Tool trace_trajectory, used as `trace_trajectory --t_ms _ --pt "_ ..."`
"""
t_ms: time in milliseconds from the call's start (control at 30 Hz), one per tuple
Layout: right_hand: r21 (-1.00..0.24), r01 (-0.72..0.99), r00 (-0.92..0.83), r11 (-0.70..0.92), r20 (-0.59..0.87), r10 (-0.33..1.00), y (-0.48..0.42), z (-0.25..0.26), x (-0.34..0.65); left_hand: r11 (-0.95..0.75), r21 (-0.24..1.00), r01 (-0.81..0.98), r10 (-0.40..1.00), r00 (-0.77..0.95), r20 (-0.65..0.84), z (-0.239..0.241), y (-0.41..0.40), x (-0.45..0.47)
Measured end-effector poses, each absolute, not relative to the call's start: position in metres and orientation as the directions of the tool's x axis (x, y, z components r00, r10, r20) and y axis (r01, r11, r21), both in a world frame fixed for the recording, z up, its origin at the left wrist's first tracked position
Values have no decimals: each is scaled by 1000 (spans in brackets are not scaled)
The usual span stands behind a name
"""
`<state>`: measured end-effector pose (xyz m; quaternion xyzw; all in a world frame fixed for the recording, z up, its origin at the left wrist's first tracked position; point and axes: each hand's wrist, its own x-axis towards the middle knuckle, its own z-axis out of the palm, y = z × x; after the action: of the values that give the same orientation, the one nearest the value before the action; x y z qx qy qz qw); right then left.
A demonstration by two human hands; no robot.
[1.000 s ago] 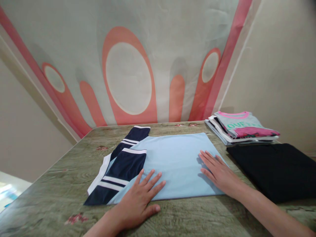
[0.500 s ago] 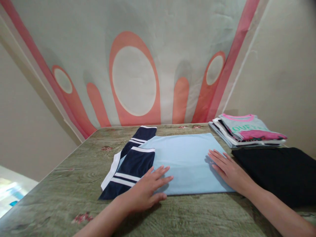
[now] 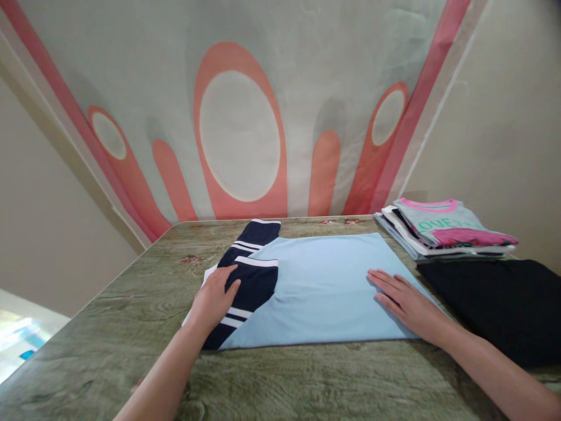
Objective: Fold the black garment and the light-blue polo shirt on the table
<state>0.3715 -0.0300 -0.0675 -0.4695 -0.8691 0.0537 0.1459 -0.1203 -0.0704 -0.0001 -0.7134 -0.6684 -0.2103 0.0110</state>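
A light blue T-shirt (image 3: pixel 324 286) lies folded flat on the table, with navy sleeves striped in white (image 3: pixel 254 275) folded in at its left end. My left hand (image 3: pixel 214 299) rests flat on the nearer navy sleeve, fingers stretched out and together. My right hand (image 3: pixel 403 298) lies flat and open on the shirt's right edge, fingers pointing left.
The table (image 3: pixel 131 304) has a greenish wood-grain top. A stack of folded shirts (image 3: pixel 442 231), grey and pink on top, sits at the back right. A folded black garment (image 3: pixel 495 301) lies right of the blue shirt. A patterned wall rises behind.
My left hand slid from the shirt's front edge leftward and onto the navy sleeve. My right hand stayed on the right edge.
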Motion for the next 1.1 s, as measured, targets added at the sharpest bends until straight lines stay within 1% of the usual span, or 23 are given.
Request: trace_trajectory --t_ms 100,233,333,467,600,800,900,1000,1100 --pt "-228 800 -519 556 204 830 -30 -69 372 31 230 973 950 -100 295 -8 -65 -132" --pt "-232 797 -519 557 209 829 -28 -72 373 125 181 975 938 -176 298 -12 -64 -137" --pt "-232 797 -519 558 211 828 -28 -74 374 163 214 963 944 -215 249 -11 -63 -140" --pt "-242 794 -515 558 219 829 -27 -77 374 214 310 926 948 -273 161 -14 -59 -147" --pt "-241 796 -512 555 219 830 -26 -79 375 222 394 892 950 -289 118 -17 -56 -155" --pt "-249 788 -517 563 230 825 -25 -78 375 187 455 871 958 -263 111 -13 -56 -164" --pt "-253 783 -521 569 234 821 -25 -81 376 171 466 868 962 -250 111 -12 -55 -166" --pt "-285 779 -484 559 293 825 -26 -80 374 164 462 871 964 -242 114 -13 -55 -167" --pt "-363 746 -421 559 392 818 -29 -60 360 159 462 872 966 -235 111 -16 -55 -168"
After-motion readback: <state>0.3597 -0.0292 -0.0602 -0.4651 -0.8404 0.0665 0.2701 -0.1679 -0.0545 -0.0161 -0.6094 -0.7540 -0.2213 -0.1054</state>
